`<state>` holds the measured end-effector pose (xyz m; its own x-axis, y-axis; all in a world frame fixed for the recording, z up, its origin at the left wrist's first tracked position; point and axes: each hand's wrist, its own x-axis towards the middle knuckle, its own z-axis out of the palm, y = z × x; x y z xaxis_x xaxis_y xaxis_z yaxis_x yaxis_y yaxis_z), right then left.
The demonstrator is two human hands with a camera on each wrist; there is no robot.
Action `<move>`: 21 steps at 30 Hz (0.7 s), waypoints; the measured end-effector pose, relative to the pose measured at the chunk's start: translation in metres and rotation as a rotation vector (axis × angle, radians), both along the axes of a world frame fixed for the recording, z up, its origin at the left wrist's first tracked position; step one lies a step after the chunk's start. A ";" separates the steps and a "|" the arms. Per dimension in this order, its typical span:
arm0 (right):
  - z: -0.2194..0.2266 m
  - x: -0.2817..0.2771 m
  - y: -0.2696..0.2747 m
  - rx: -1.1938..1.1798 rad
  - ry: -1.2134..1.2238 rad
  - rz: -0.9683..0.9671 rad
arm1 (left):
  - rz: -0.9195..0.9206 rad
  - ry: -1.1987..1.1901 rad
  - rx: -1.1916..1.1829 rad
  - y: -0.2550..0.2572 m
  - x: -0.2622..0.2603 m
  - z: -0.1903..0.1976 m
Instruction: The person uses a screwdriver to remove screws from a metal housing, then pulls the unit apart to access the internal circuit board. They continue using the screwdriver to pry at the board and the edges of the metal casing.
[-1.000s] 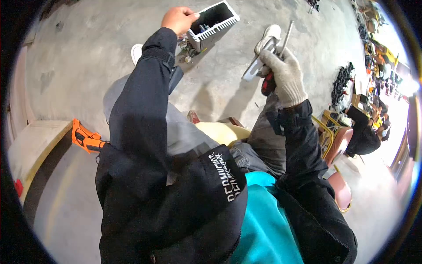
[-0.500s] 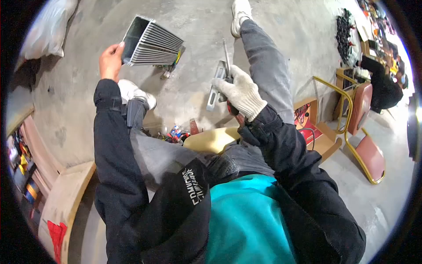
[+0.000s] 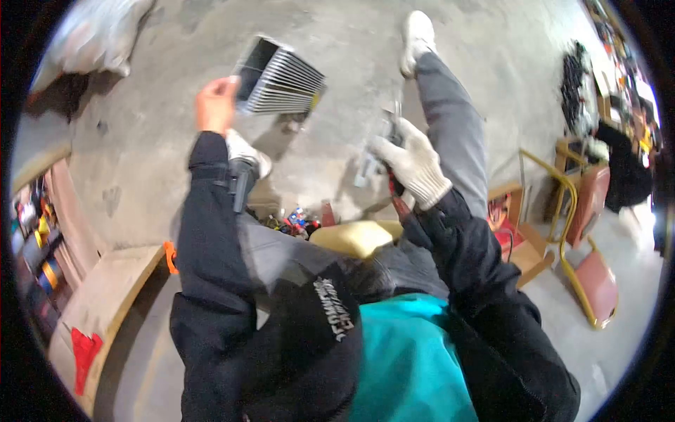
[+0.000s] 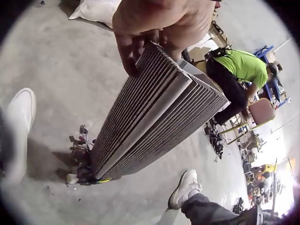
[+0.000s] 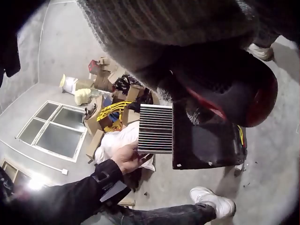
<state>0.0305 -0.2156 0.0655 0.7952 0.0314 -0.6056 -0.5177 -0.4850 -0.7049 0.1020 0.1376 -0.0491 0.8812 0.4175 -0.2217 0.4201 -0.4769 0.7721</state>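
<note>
My bare left hand [image 3: 216, 105] grips the rim of a hollow, finned metal housing [image 3: 288, 81]. The housing stands tilted over the floor, its dark open end toward the hand. In the left wrist view, fingers [image 4: 129, 56] curl over the edge of the fins, and wires [image 4: 82, 145] show at the far end. My gloved right hand [image 3: 415, 162] holds a screwdriver with a red-and-black handle [image 5: 253, 93] and a thin metal shaft [image 3: 398, 105]. In that same hand is a flat, slotted metal bracket [image 3: 369, 165], blurred here. The glove hides part of both.
Small coloured parts [image 3: 299, 221] lie between my legs near a yellow pad [image 3: 351, 238]. An opened carton [image 3: 524, 246] and a pink chair [image 3: 598, 281] stand at right. A wooden bench [image 3: 116, 295] with a red item [image 3: 84, 359] is at left. Another person [image 4: 239, 70] bends over farther off.
The housing has turned from opening upward to tilted, showing its finned side. My left hand keeps its grip. The head view has shifted, and the right leg is now stretched forward.
</note>
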 end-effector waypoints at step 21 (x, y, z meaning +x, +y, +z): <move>0.044 0.043 0.043 -0.114 0.009 -0.031 | -0.149 -0.095 0.012 -0.159 -0.068 0.042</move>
<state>0.0733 -0.1721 0.1096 0.7889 -0.0627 -0.6113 -0.5399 -0.5458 -0.6408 0.0342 -0.0216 -0.0069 0.9504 0.2825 -0.1300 0.2693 -0.5382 0.7987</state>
